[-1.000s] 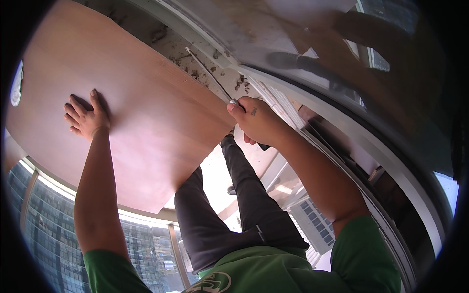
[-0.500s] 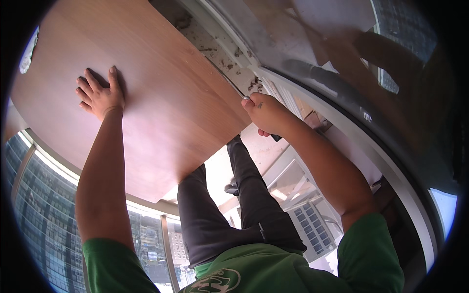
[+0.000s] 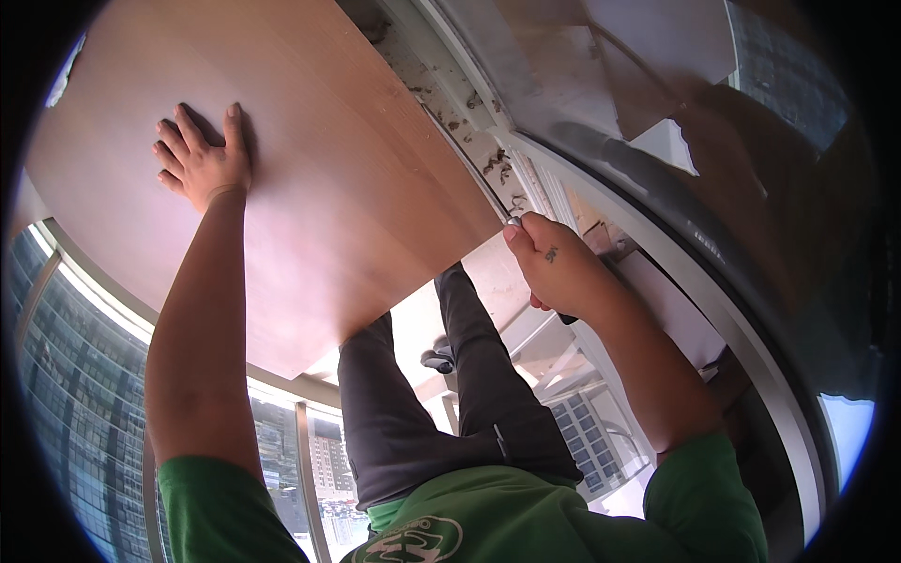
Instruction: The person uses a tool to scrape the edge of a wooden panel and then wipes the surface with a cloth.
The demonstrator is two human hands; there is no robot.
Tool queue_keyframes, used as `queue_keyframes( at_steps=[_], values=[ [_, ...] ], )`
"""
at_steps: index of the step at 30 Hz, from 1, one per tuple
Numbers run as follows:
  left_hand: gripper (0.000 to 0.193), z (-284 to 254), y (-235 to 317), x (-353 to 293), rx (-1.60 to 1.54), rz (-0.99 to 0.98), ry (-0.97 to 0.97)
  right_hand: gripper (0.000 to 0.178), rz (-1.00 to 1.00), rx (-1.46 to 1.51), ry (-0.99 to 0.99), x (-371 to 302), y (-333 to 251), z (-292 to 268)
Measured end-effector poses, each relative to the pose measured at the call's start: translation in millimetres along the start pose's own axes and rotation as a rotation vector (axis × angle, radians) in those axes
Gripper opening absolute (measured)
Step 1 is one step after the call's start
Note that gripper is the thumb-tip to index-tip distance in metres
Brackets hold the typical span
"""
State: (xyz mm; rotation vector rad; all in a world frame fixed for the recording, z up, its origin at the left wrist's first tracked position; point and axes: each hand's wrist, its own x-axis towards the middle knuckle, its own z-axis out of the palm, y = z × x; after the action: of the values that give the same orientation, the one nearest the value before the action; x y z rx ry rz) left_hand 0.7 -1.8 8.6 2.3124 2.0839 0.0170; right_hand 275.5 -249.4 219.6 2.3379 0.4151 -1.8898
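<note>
at right edge of panel, right hand clasps slim tool, left hand spread open; off-angle force risks slipping.

Right of the pale frame, a dark glossy pane carries reflections; left of it runs a dirt-strewn pale strip. Farther left of the frame, tall windows show buildings in bright daylight.

Upper-storey room or balcony, window frames, glass-fronted tower outside, debris-littered strip
</note>
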Motion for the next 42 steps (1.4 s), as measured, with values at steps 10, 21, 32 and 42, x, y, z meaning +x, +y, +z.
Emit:
queue_keyframes(
  at_steps=[10, 21, 32, 42],
  values=[
    [0.093, 2.6, 0.3, 3.2, 0.015, 0.007, 0.035, 0.039, 0.068, -0.018, -0.019, 1.2, 6.1, 3.1],
    [0.093, -0.6, -3.7, -1.1, 0.015, -0.006, 0.018, 0.039, 0.061, 0.015, -0.039, -5.8, 4.1, 0.9],
    [0.093, 2.0, 0.4, 1.8, 0.009, -0.004, 0.017, 0.041, 0.116, 0.002, -0.071, 16.2, 37.5, -1.4],
    [0.093, 1.2, 4.3, 4.4, -0.006, -0.002, 0.004, 0.037, 0.394, -0.200, -0.177, 47.4, 136.0, 23.8]
  ],
)
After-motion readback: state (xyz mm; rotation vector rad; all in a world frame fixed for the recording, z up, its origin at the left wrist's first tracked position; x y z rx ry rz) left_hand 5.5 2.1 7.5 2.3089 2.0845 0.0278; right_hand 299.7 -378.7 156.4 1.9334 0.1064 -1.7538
